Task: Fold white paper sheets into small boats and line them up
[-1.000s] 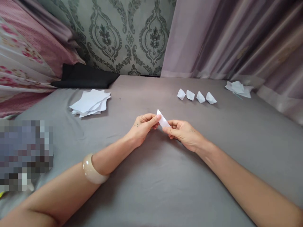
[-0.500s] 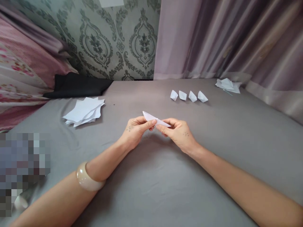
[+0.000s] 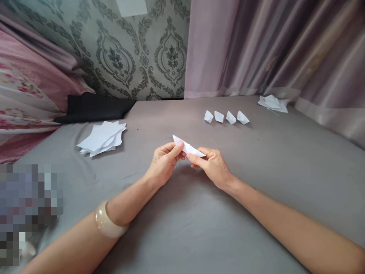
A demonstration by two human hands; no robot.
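Several loose white sheets (image 3: pixel 102 137) stacked left, likely within easy reach. My left hand (image 3: pixel 162 163) and right hand (image 3: pixel 215 165) pinch folded paper (image 3: pixel 192 149) between them, probably steadying creases. Four folded pieces (image 3: pixel 219 117) beyond, rowed apart, perhaps for neat keeping.

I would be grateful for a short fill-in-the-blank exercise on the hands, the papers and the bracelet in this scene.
1. The left hand and the right hand both hold one piece of folded white ____.
2. The row of small folded pieces beyond the hands numbers ____.
3. The bangle is worn on the ____ arm.
4. The folded cloth behind the left-hand stack of sheets is coloured ____.

Missing words: paper; four; left; black.
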